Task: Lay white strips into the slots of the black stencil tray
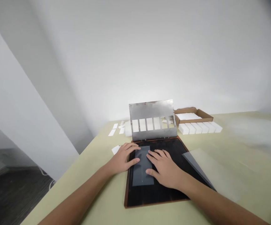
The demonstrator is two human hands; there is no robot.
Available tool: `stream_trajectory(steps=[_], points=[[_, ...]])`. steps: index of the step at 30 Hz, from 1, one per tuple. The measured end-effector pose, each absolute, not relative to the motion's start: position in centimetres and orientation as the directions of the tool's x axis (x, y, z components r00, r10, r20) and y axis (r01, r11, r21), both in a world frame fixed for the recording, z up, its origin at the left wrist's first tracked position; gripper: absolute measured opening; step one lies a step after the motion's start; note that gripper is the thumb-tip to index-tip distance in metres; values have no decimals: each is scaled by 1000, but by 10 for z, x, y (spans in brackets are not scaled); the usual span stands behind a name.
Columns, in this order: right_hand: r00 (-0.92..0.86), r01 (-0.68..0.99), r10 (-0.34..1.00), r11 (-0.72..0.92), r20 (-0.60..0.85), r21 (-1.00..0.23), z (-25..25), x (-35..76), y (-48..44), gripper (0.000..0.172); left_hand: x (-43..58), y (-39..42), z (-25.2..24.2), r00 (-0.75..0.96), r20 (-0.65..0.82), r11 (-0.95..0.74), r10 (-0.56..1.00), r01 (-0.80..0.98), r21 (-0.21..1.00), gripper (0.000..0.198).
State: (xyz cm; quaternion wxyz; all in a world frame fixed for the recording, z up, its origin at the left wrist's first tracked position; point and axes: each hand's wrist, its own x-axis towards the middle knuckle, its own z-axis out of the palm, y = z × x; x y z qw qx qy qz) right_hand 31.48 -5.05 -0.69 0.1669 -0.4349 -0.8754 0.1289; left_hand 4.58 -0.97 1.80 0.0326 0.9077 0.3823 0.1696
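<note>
A clear rectangular plastic sheet (pixel 141 173) lies flat on a black board (pixel 168 195) with a brown edge. My left hand (pixel 123 159) rests at the sheet's upper left edge, fingers apart, thumb and fingertips on it. At its right edge my right hand (pixel 162 167) is spread palm down, fingertips touching the sheet. Neither hand grips anything. Hinged to the board's far edge, a grey metal plate (pixel 151 110) stands raised, with a row of rectangular cutouts through which pale surfaces show.
Several stacks of small white cards (pixel 199 128) stand at the back right, before a cardboard box (pixel 207 118) holding white sheets. A translucent sheet (pixel 210 168) overlaps the board's right edge. Loose white cards (pixel 112 132) lie at the back left of the yellowish table (pixel 97 143).
</note>
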Motion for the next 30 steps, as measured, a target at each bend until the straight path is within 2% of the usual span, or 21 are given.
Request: stream_trajectory(steps=[2, 5, 8, 13, 18, 27, 29, 30], points=[[-569, 719, 807, 582, 161, -380, -7, 314, -52, 70, 46, -3, 8, 637, 279, -693, 719, 687, 217, 45], [-585, 701, 793, 599, 167, -387, -6, 317, -56, 64, 44, -3, -2, 599, 267, -655, 755, 708, 264, 36], [-595, 712, 788, 608, 159, -352, -6, 320, -58, 56, 43, -5, -7, 551, 252, -606, 795, 732, 312, 31], [-600, 740, 791, 606, 121, -293, -12, 320, -58, 56, 48, -9, -5, 526, 224, -572, 820, 738, 358, 29], [-575, 767, 809, 584, 117, -267, -11, 318, -58, 57, 48, -11, -4, 550, 179, -576, 816, 745, 336, 35], [-588, 742, 786, 618, 189, -259, -8, 322, -57, 61, 48, -10, -9, 539, 266, -601, 799, 736, 313, 37], [-586, 740, 785, 619, 199, -263, -6, 322, -55, 62, 49, -11, -4, 516, 252, -574, 819, 726, 379, 38], [-577, 746, 792, 610, 200, -267, -6, 321, -53, 61, 50, -11, -1, 477, 199, -510, 856, 715, 479, 38]])
